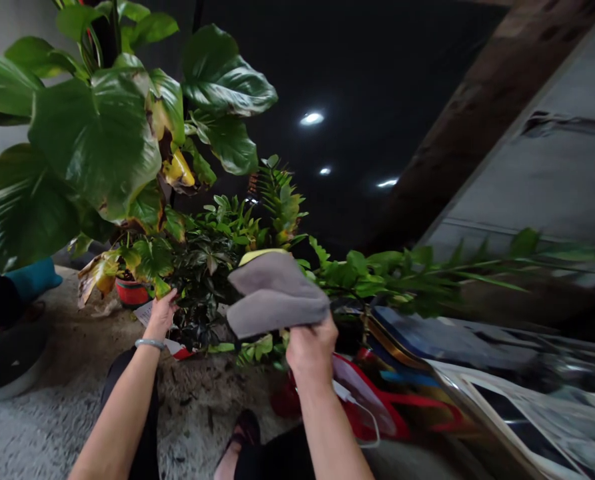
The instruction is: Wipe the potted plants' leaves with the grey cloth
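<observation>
In our right hand [313, 347] we are gripping grey cloth [277, 313]. Our left hand [162, 313] is hovering beside a leaf [153, 259], its grip unclear.

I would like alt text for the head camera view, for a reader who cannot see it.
A person's right hand holds a grey folded cloth in front of green plants; the left hand is beside dark leaves, near a red pot. The picture's right side is blurred.
</observation>
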The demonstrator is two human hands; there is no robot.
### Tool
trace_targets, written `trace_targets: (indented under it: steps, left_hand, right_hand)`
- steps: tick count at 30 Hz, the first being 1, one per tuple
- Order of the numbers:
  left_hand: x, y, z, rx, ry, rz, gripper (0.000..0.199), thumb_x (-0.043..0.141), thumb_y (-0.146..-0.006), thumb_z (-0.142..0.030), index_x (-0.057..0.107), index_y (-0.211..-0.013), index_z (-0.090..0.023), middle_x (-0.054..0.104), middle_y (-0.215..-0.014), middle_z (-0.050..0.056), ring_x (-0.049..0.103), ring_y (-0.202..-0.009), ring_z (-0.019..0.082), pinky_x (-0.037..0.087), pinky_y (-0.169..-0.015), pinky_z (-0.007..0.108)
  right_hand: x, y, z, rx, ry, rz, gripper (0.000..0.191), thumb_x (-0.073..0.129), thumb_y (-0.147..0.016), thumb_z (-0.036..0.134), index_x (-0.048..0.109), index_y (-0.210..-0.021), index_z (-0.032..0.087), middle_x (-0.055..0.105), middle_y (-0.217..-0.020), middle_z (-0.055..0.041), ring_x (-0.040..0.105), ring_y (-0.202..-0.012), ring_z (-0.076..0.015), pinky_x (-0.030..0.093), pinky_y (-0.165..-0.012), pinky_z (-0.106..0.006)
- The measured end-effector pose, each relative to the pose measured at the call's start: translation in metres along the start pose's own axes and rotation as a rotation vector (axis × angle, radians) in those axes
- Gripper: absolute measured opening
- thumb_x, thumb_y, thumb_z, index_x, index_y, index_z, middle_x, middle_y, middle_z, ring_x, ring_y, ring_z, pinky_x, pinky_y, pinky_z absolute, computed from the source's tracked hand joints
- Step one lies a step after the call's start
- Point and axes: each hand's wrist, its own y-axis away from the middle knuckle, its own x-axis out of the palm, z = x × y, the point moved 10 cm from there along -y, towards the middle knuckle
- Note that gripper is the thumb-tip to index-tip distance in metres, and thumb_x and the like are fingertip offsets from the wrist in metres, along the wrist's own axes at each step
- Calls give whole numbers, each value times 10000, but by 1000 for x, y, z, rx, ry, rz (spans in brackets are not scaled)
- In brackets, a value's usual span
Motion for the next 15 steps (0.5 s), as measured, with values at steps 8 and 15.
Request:
trace_targets:
  steps: [8, 15]
  left_hand:
    - [-16, 6, 24, -111, -261, -79, 181, 697, -713, -37, 601, -774, -178, 622, -622, -28, 566, -517, 126, 488, -509, 244]
    - [-14, 5, 32, -155, -391, 25, 152, 747, -800, -111, 629, -882, -159, 651, -676, -27, 604, -538, 124, 506, -547, 243]
  right_hand:
    - [43, 52, -82, 334, 189, 339, 320, 740, -485, 234, 705, -799, 185, 710, -650, 3, 627, -625, -224, 523, -623, -340]
    - [50, 25, -3, -9, 43, 144, 464, 670, -565, 228, 684, -1028, 199, 736, -907, -7, 644, -809, -201, 529, -774, -324]
